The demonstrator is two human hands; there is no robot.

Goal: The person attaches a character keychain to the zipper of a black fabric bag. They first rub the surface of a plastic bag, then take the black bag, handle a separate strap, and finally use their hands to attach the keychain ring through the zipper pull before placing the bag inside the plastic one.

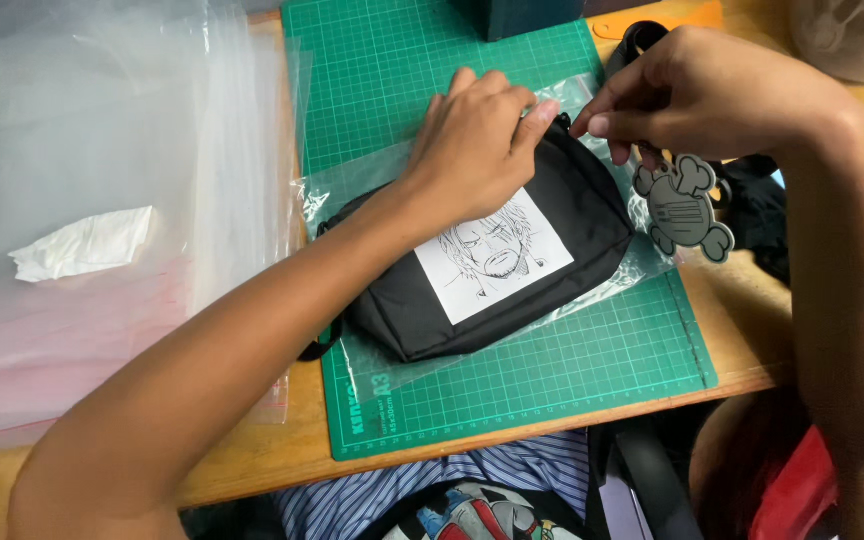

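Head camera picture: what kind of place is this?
Probably a small craft or packing desk: a green cutting mat on a wooden table, a stack of clear plastic bags, and a black pouch lying on one.
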